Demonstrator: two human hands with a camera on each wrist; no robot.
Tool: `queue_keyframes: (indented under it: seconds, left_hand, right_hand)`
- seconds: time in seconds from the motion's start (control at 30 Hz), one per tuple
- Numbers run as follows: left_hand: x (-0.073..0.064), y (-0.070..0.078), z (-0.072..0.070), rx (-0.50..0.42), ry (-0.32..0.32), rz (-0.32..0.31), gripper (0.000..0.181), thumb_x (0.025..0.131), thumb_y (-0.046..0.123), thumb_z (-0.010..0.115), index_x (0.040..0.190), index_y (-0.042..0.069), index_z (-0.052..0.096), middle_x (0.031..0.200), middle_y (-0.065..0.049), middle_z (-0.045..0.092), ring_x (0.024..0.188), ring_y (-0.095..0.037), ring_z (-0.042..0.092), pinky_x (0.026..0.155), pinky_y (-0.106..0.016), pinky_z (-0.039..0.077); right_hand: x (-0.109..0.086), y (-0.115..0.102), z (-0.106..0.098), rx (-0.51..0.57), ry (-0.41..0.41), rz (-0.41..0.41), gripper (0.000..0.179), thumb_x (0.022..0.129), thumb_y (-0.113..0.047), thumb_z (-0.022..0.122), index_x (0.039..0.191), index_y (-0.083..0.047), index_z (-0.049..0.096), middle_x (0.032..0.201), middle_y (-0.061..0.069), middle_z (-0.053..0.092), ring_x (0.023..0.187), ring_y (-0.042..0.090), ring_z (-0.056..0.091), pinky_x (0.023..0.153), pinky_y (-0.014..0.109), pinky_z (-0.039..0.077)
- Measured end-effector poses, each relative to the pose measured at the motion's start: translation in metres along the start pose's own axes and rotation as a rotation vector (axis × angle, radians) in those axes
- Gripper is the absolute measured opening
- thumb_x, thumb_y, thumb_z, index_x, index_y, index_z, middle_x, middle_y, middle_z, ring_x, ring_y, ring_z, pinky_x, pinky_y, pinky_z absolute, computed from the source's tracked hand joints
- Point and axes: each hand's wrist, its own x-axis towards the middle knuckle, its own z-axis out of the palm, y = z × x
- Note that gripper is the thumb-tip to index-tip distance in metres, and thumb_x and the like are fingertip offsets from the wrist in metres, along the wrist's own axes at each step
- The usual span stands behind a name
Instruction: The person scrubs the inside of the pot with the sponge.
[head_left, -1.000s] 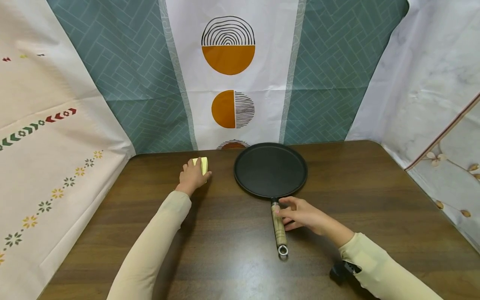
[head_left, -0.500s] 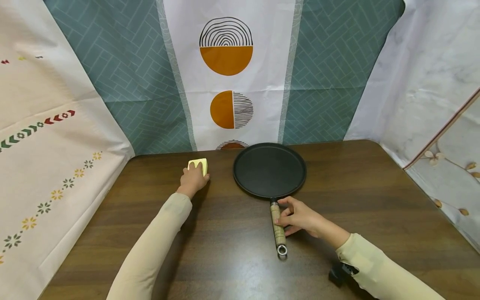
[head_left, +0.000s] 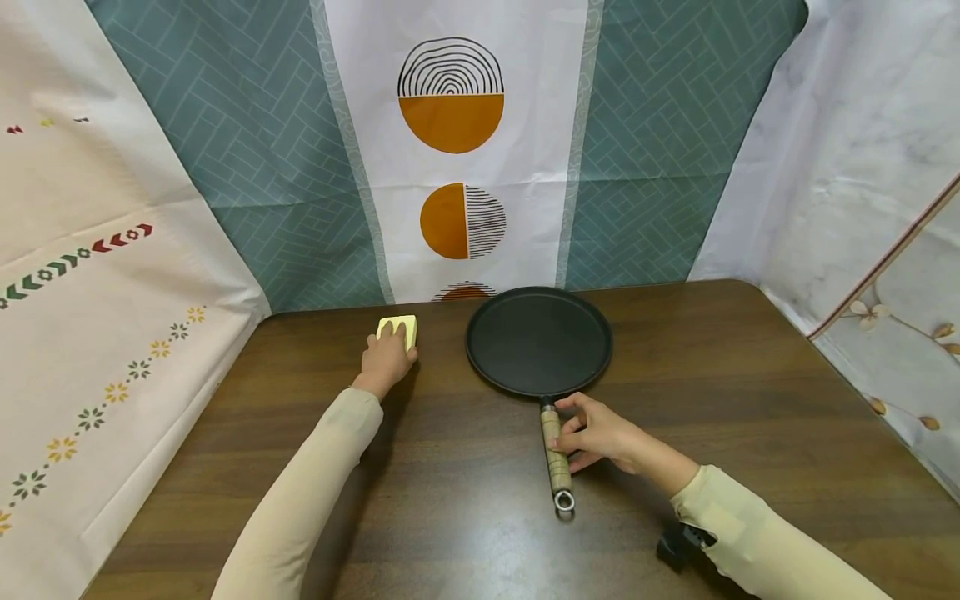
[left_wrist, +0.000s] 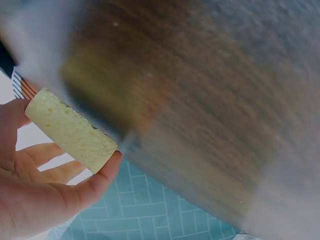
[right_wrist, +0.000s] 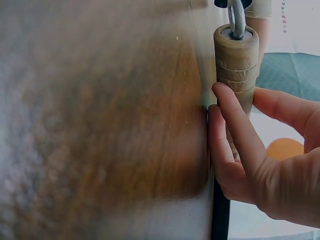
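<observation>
At the back left of the table, my left hand [head_left: 386, 360] grips a pale yellow sponge [head_left: 409, 324]. The left wrist view shows the sponge's porous side [left_wrist: 72, 132] held between thumb and fingers, its edge close to the wood. A flat black crepe pan [head_left: 538, 340] lies to the right, its wooden handle [head_left: 557, 458] and metal hanging ring pointing toward me. My right hand [head_left: 603, 433] pinches this handle from the right side. In the right wrist view, digits lie on both sides of the handle [right_wrist: 237, 57], with some fingers low against the tabletop.
The brown wooden table [head_left: 450, 467] ends at a teal and white patterned cloth [head_left: 480, 167] behind the pan. Patterned light cloths hang at left and right. A small black device [head_left: 678, 546] sits at the right sleeve's underside.
My left hand has drawn slightly toward me, and the sponge has turned so that more of its top shows. My right thumb has closed further on the pan's handle.
</observation>
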Motion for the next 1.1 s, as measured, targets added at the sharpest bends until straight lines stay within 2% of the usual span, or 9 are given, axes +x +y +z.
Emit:
queue_keyframes:
  seconds: [0.2, 0.23, 0.43, 0.57, 0.7, 1.1]
  left_hand:
    - [0.002, 0.003, -0.001, -0.002, 0.021, 0.032, 0.06, 0.089, 0.033, 0.045, 0.139, 0.006, 0.026, 0.141, -0.021, 0.022, 0.108, -0.047, 0.034, 0.076, -0.056, 0.039]
    - [0.001, 0.006, -0.003, -0.012, 0.012, 0.031, 0.059, 0.09, 0.031, 0.046, 0.139, 0.006, 0.026, 0.142, -0.02, 0.021, 0.109, -0.046, 0.034, 0.079, -0.056, 0.039]
    - [-0.001, 0.018, -0.008, -0.001, 0.076, 0.092, 0.057, 0.09, 0.03, 0.047, 0.138, 0.006, 0.029, 0.141, -0.019, 0.024, 0.105, -0.044, 0.038, 0.075, -0.052, 0.041]
    - [-0.002, 0.028, -0.009, -0.013, 0.089, 0.103, 0.057, 0.089, 0.031, 0.048, 0.138, 0.008, 0.031, 0.141, -0.017, 0.025, 0.105, -0.044, 0.038, 0.076, -0.052, 0.041]
    - [-0.002, 0.042, -0.009, -0.019, 0.096, 0.122, 0.057, 0.089, 0.031, 0.048, 0.138, 0.009, 0.03, 0.142, -0.016, 0.025, 0.106, -0.043, 0.038, 0.077, -0.051, 0.041]
    - [-0.005, 0.096, -0.01, -0.016, 0.099, 0.22, 0.056, 0.091, 0.034, 0.046, 0.141, 0.017, 0.026, 0.145, -0.009, 0.02, 0.113, -0.037, 0.036, 0.084, -0.047, 0.04]
  right_hand:
    - [0.0, 0.0, 0.0, -0.002, -0.005, -0.002, 0.065, 0.077, -0.004, 0.067, 0.128, 0.003, 0.027, 0.088, 0.018, 0.05, 0.072, 0.023, 0.056, 0.061, 0.041, 0.051]
    - [0.0, 0.0, 0.0, -0.002, -0.006, -0.002, 0.066, 0.077, -0.004, 0.067, 0.128, 0.003, 0.027, 0.088, 0.018, 0.05, 0.072, 0.023, 0.056, 0.061, 0.042, 0.051]
    - [0.0, -0.002, 0.0, -0.005, 0.005, 0.003, 0.065, 0.076, -0.004, 0.067, 0.128, 0.002, 0.027, 0.089, 0.018, 0.049, 0.073, 0.023, 0.056, 0.061, 0.042, 0.051]
    - [0.0, 0.0, 0.0, -0.003, -0.007, 0.002, 0.065, 0.077, -0.005, 0.067, 0.128, 0.003, 0.027, 0.089, 0.018, 0.048, 0.073, 0.023, 0.057, 0.061, 0.042, 0.051]
    - [0.001, 0.0, 0.0, -0.004, -0.004, 0.005, 0.064, 0.076, -0.004, 0.067, 0.127, 0.003, 0.028, 0.089, 0.018, 0.048, 0.073, 0.023, 0.056, 0.061, 0.042, 0.051]
    - [0.0, 0.0, 0.0, -0.001, 0.0, 0.007, 0.063, 0.076, -0.003, 0.066, 0.126, 0.003, 0.029, 0.088, 0.018, 0.047, 0.072, 0.022, 0.056, 0.061, 0.042, 0.051]
